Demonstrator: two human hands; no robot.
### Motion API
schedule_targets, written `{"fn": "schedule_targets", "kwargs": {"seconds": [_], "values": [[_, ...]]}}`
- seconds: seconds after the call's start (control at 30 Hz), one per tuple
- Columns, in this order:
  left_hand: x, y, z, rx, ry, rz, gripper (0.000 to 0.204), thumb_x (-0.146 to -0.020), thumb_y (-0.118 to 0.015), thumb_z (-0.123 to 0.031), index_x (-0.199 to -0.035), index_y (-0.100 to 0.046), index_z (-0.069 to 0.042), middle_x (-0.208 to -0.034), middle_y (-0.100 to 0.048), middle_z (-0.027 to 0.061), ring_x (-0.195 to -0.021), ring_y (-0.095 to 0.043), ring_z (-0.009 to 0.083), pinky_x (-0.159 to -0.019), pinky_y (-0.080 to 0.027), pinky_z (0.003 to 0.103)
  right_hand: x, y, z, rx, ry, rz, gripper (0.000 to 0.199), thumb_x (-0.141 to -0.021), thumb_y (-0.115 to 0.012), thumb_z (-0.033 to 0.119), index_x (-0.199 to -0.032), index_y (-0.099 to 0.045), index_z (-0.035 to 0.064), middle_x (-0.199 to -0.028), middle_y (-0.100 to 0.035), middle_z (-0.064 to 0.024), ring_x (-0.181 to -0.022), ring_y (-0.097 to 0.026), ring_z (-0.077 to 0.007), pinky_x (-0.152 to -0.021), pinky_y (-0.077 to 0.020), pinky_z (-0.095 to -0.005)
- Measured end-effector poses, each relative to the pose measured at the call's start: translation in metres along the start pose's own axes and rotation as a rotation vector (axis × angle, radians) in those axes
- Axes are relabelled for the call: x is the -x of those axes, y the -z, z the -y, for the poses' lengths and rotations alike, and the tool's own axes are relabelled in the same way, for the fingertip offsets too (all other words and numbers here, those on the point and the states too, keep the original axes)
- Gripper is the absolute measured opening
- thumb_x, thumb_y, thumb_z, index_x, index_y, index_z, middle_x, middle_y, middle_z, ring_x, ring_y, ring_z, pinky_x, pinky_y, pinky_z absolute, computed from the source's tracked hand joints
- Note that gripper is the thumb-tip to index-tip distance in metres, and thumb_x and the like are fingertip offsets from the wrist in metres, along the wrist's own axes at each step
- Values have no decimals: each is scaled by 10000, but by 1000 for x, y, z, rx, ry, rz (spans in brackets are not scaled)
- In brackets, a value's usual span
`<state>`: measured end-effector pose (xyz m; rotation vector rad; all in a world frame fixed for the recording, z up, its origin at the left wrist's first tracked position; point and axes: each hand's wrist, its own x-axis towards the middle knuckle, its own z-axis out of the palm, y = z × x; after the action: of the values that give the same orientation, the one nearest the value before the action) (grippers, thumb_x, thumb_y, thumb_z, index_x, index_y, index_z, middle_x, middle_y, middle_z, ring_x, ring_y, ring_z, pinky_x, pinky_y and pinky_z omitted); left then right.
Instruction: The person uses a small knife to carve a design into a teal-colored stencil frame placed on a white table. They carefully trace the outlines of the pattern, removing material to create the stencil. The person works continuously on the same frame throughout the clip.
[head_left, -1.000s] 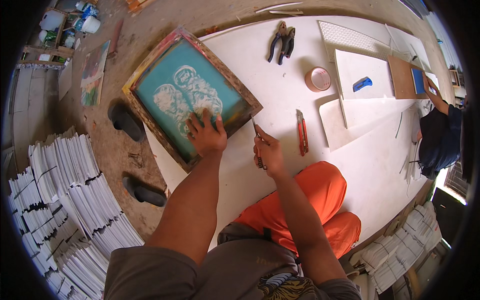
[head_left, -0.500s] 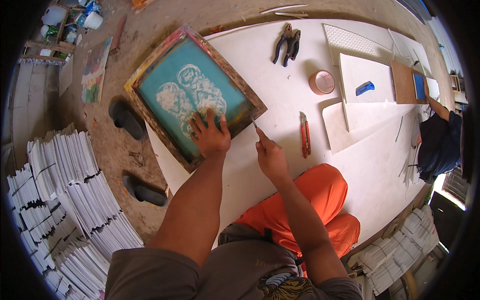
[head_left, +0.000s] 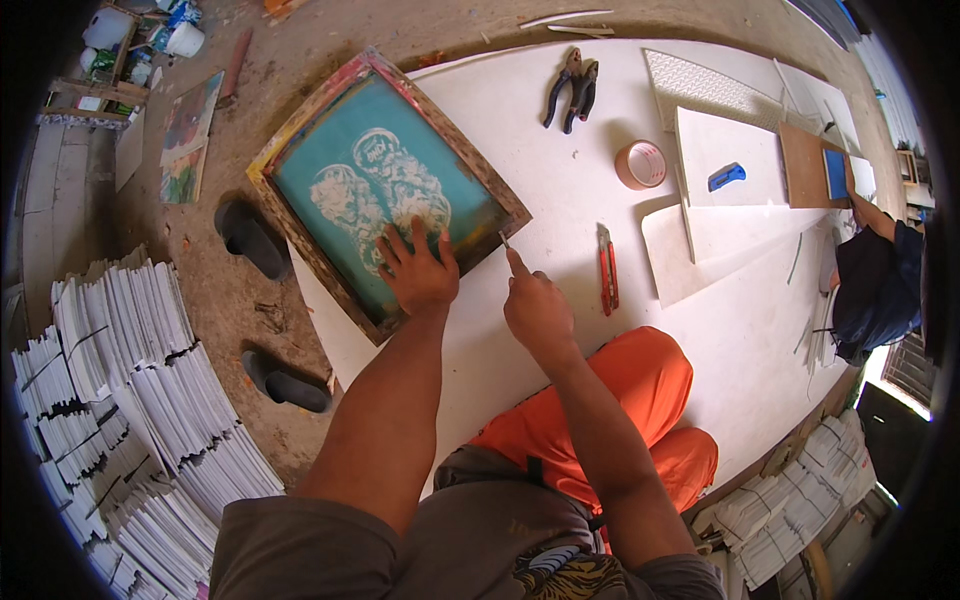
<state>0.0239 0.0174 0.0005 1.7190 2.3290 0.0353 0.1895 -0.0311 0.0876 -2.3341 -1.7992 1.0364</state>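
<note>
A silk-screen frame [head_left: 345,200] lies tilted on the white board at left, its worn wooden border around teal mesh with a pale printed design. My left hand [head_left: 420,272] rests flat on the mesh near the frame's lower right side, fingers spread. Just outside that side, my right hand [head_left: 540,312] is closed around a thin tool with a narrow metal tip [head_left: 505,239], its index finger stretched along it. The tip is at the wooden border near the right corner; whether it touches cannot be made out. Most of the tool is hidden in my fist.
Right of my hands lie a red cutter knife [head_left: 607,270], a tape roll [head_left: 640,164] and two pliers [head_left: 572,90]. A blue cutter [head_left: 727,177] rests on white sheets. Another person [head_left: 880,280] works at far right. Dark slippers [head_left: 252,240] and paper stacks [head_left: 150,390] are at left.
My right hand has turned slightly and shifted a little left, its index finger now straighter along the tool. My left hand keeps its place on the mesh.
</note>
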Motion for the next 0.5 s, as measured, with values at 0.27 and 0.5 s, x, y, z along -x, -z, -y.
{"fn": "schedule_targets", "kwargs": {"seconds": [0.27, 0.5], "values": [[2, -2, 0, 17, -53, -108, 641, -1081, -367, -598, -1578, -447, -201, -1648, -337, 234, -1543, -248, 493, -1174, -282, 682, -14, -3, 4, -180, -25, 174, 635, -1007, -514, 127, -1615, -329, 121, -1175, -673, -271, -1029, -716, -466, -878, -591, -555], [1, -2, 2, 25, -46, -84, 640, -1087, -335, -597, -1589, -423, -210, -1652, -326, 226, -1549, -232, 488, -1177, -275, 679, -4, -10, 7, -31, -53, 97, 575, -1038, -517, 168, -1597, -394, 113, -1106, -709, -265, -976, -726, -438, -875, -595, -520]]}}
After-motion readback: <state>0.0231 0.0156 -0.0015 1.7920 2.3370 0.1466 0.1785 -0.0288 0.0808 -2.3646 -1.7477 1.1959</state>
